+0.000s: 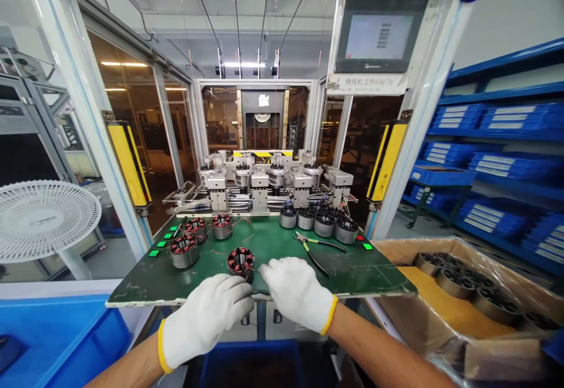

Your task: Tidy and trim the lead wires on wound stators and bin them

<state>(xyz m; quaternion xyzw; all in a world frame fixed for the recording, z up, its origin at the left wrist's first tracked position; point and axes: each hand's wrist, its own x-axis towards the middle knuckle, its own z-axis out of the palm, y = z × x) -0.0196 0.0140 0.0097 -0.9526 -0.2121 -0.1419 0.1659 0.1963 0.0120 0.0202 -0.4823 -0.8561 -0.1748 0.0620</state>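
A wound motor stator (241, 260) with red-brown copper coils stands at the front edge of the green table. My left hand (211, 311), in a white glove with a yellow cuff, curls its fingers against the near side of this stator. Just right of it, my right hand (297, 291), gloved the same way, has its thumb and fingers drawn together; whatever may be between them is hidden. Cutting pliers (315, 250) with green-and-black handles lie with jaws spread beyond my right hand. More wound stators (184, 251) stand at the table's left.
Bare stators (324, 223) cluster at the table's right rear, before a winding machine (259, 185). Loose wire bits lie on the green table (273, 276). A box of stator cores (409, 258) is at right, a blue bin (66, 335) and white fan (48, 220) at left.
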